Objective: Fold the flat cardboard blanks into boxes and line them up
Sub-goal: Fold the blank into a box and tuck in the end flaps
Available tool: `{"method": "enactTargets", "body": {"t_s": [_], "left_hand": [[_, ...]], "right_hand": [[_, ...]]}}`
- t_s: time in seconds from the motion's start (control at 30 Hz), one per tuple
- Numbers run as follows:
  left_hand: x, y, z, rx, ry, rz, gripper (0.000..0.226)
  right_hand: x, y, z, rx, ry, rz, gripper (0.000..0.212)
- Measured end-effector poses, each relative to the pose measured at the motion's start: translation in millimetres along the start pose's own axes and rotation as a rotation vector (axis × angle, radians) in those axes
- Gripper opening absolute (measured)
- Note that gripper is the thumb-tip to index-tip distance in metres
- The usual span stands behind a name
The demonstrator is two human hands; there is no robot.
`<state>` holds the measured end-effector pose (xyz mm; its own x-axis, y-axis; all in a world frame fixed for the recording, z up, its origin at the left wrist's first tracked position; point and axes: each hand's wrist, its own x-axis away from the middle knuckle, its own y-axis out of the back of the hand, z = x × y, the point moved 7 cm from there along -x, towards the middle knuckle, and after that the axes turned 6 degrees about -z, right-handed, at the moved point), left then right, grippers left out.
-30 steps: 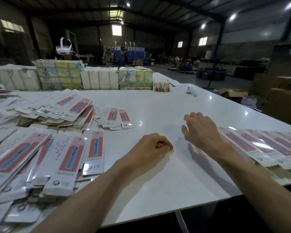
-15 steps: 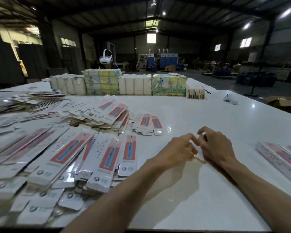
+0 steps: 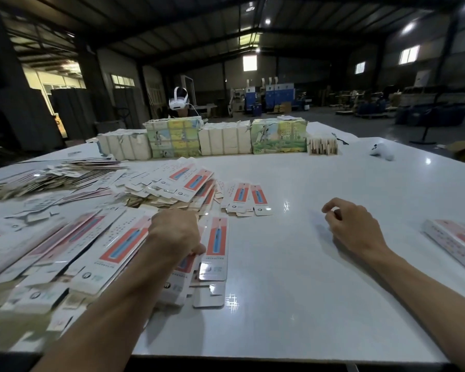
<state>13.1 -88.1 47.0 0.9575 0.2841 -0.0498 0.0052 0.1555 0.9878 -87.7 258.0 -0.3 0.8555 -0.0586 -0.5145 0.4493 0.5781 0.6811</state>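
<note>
- Left hand (image 3: 177, 234), 11 o'clock, rests knuckles-up and curled on the flat blanks (image 3: 118, 248); whether it has hold of one cannot be told.
- The blanks look thin, light and glossy, so likely slippery; best pinched by a long edge.
- Right hand (image 3: 352, 226), 1 o'clock, is loosely curled and empty.
- Folded boxes (image 3: 451, 240) lie at 3 o'clock.

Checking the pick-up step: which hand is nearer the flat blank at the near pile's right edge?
Left. The left hand sits right beside the flat blank, thumb at its left edge. The right hand hangs over the table well to the blank's right, apart from it.
</note>
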Motion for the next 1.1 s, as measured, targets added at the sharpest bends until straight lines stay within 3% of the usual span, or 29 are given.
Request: {"method": "enactTargets", "body": {"t_s": [0.17,0.33,0.4,0.47,0.53,0.63,0.77,0.87,0.97,1.03,1.1], "left_hand": [[-1,-2,11,0.068,0.061,0.032,0.063],[-1,3,19,0.12,0.134,-0.04,0.102],[0,6,20,0.206,0.115,-0.031,0.094],[0,14,24,0.322,0.083,-0.036,0.068],[-1,27,20,0.433,0.002,-0.058,0.042],[0,45,-12,0.75,-0.175,-0.03,0.025],[-7,44,-80,1.054,-0.315,0.058,0.019],[-14,18,-139,1.42,-0.312,0.375,0.031],[-8,-10,-180,1.634,-0.228,0.65,0.035],[-6,-25,-197,1.724,-0.245,0.678,0.031],[-5,-37,-205,1.718,-0.288,0.575,0.03]], "right_hand": [[1,2,0,-0.034,-0.009,0.006,0.02],[1,2,-2,-0.059,-0.026,0.01,0.02],[1,1,-1,-0.07,-0.023,0.015,0.02],[0,1,0,-0.079,-0.013,0.017,0.019],[0,1,0,-0.085,-0.006,0.007,0.019],[-1,2,-1,-0.101,-0.003,-0.023,0.019],[-2,5,1,-0.198,0.025,-0.06,0.019],[-2,10,1,-0.269,0.032,-0.11,0.02],[-3,16,0,-0.336,0.024,-0.158,0.019],[-4,19,-1,-0.391,0.018,-0.203,0.02],[-3,22,2,-0.401,0.045,-0.25,0.024]]}}
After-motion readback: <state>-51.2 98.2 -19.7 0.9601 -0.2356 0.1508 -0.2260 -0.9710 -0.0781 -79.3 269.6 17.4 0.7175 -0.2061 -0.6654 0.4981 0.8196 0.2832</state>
